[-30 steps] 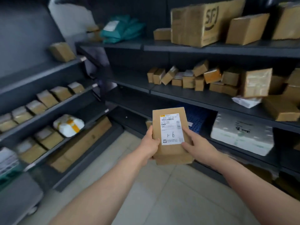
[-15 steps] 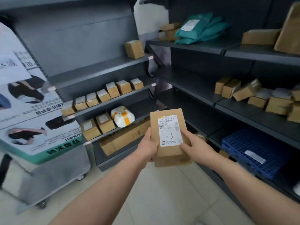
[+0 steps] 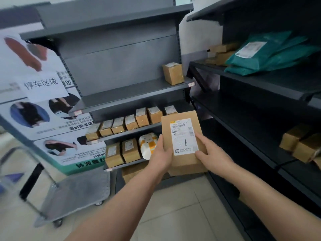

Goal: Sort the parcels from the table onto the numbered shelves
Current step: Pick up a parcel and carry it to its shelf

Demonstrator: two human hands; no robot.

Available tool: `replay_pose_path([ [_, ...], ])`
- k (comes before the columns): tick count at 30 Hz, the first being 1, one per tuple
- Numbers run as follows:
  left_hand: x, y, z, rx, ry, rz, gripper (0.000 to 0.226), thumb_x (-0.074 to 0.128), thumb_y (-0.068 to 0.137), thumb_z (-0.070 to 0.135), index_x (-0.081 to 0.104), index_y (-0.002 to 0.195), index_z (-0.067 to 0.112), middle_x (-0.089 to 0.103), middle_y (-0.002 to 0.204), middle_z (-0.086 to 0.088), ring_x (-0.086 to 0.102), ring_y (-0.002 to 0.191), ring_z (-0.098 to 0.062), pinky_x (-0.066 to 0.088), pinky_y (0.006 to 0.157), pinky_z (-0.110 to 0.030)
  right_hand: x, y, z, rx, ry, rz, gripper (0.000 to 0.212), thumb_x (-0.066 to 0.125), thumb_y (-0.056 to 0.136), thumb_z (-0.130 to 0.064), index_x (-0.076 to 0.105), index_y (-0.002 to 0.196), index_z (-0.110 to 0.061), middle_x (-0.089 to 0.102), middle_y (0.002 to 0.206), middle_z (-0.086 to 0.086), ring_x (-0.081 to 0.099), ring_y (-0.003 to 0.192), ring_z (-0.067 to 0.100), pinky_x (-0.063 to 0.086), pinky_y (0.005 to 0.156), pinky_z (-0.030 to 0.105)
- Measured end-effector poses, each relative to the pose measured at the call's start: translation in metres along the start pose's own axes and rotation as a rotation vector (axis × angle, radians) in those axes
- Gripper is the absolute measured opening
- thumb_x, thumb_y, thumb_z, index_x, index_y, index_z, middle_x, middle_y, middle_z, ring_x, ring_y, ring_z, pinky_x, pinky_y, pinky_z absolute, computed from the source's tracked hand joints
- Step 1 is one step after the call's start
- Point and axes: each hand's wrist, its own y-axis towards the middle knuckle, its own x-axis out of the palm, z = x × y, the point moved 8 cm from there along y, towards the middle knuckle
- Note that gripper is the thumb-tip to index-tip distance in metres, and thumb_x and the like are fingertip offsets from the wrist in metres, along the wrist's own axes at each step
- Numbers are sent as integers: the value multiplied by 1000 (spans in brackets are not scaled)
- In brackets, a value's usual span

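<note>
Both hands on one brown parcel (image 3: 184, 146), held upright at chest height in front of the shelving. Left hand (image 3: 160, 155) grips the left edge, thumb laid up the front face, fingers wrapped behind and out of sight. Right hand (image 3: 211, 156) holds the lower right corner, thumb (image 3: 202, 139) pressed along the edge of the white label (image 3: 184, 136); its fingers also hidden behind. Label shows a barcode and a handwritten mark reading roughly "1-6". A second brown edge shows under the parcel's bottom; whether that is another parcel cannot be told.

Directly behind the parcel, a grey shelf unit (image 3: 132, 94). One small box (image 3: 173, 73) stands alone at the right end of an upper shelf. Below it, a row of small boxes (image 3: 128, 123), labels up. Next shelf down: two boxes and a white-and-orange wrapped package (image 3: 148, 145) just left of the left hand.

To the right, a dark shelf rack (image 3: 251, 80) with teal mailer bags (image 3: 267, 54) on top. Far left, a flatbed trolley (image 3: 76, 192) standing before a poster (image 3: 40, 108).
</note>
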Motion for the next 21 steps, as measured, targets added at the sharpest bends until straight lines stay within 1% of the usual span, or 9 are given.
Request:
replay_pose_path([
  [3,-15,38,16,18,-2,49,62,42,102,25,12,151,47,51,139,9,55,114,-19,51,95,-48,1,45,-13,-52,40,-14,64,47,97,-25,16,148,-48,32,151,-14,44,126,15,46,88,35],
  [5,-25,67,21,23,-10,66,62,43,101,25,14,150,49,52,137,9,56,112,-19,54,91,-46,5,76,-19,-83,55,-8,63,47,97,-25,18,149,-46,32,152,-13,43,128,15,46,93,36],
  [8,-39,112,26,32,-10,91,60,44,101,27,16,149,49,54,132,9,57,108,-19,53,92,-49,15,122,-23,-102,72,-3,64,48,97,-25,18,150,-45,31,152,-13,43,129,16,45,96,37],
  [10,-47,144,34,61,-16,80,54,48,101,29,24,146,43,55,124,11,55,108,-17,52,93,-50,22,157,-26,-102,80,-4,64,48,97,-26,17,150,-44,31,153,-12,42,131,17,45,98,38],
  [12,-57,180,46,103,-5,59,46,51,99,29,31,139,43,54,119,13,54,109,-17,51,94,-50,29,194,-32,-98,59,3,63,48,97,-29,17,149,-46,31,153,-10,41,132,19,44,100,41],
  [16,-90,258,75,141,40,85,52,50,100,28,28,146,39,55,130,9,55,110,-17,52,94,-47,29,274,-57,-114,42,49,62,47,97,-28,18,149,-43,33,152,-11,42,131,18,43,101,42],
  [17,-97,274,82,150,35,87,50,49,100,29,29,144,41,57,126,10,57,108,-17,52,94,-46,29,293,-63,-119,38,54,62,47,97,-28,18,150,-42,33,153,-11,42,131,18,43,102,41],
  [19,-111,301,98,188,20,85,44,45,101,28,30,138,48,57,107,18,58,102,-15,52,92,-43,27,329,-76,-133,45,70,62,47,97,-28,19,150,-42,33,153,-10,41,132,18,44,100,40],
  [21,-124,328,114,225,2,94,39,45,102,28,33,133,48,55,97,24,59,98,-12,52,93,-44,24,361,-87,-144,71,84,61,48,97,-27,21,150,-41,35,152,-8,42,131,18,43,99,38],
])
